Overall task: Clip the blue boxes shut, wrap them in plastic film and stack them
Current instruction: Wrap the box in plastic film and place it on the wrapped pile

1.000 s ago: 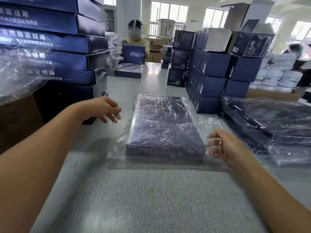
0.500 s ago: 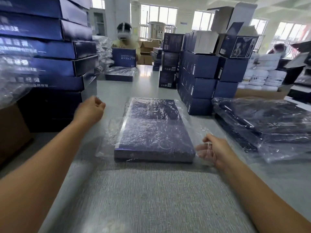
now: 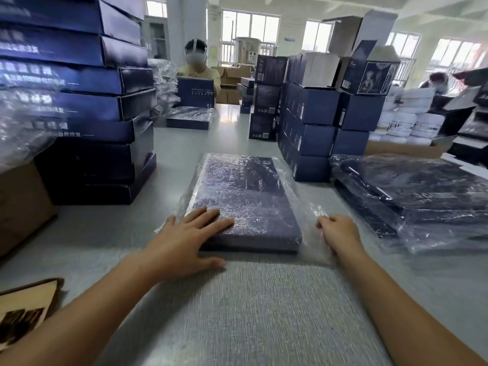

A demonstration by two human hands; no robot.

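1. Blue box (image 3: 245, 202) lies mid desk (image 3: 184, 154), already under plastic film (image 3: 311, 215).
2. Left hand (image 3: 184, 239) grip is spread flat on its near corner; right hand (image 3: 340, 233) pinches loose film beside it.
3. Tucking and stacking left to do, I reckon.

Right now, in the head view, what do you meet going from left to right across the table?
stack of blue boxes → left hand → wrapped box, its near corner under that flat hand → right hand, gripping loose plastic film → pile of wrapped boxes
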